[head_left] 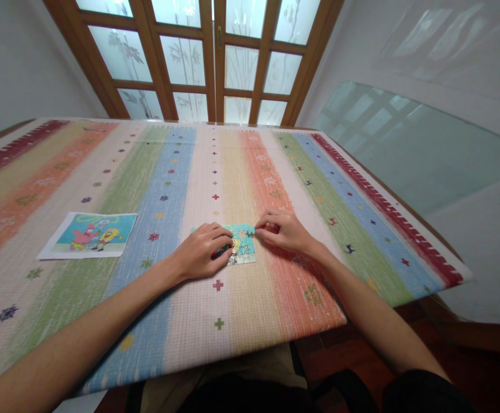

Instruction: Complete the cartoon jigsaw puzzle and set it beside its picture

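A small jigsaw puzzle (243, 245) with a turquoise cartoon picture lies flat on the striped mat (189, 172) near the table's front. My left hand (202, 251) rests palm down over the puzzle's left part, hiding it. My right hand (282, 229) sits at the puzzle's upper right corner, fingertips pinched on a turquoise piece (250, 230) at that edge. Whether the piece is joined to the rest I cannot tell.
A printed cartoon reference picture (90, 234) lies on the mat to the left. The table's front edge (275, 335) is close to my body. A wooden glazed door (215, 57) stands behind the table, and a glass sheet (413, 143) leans at the right wall.
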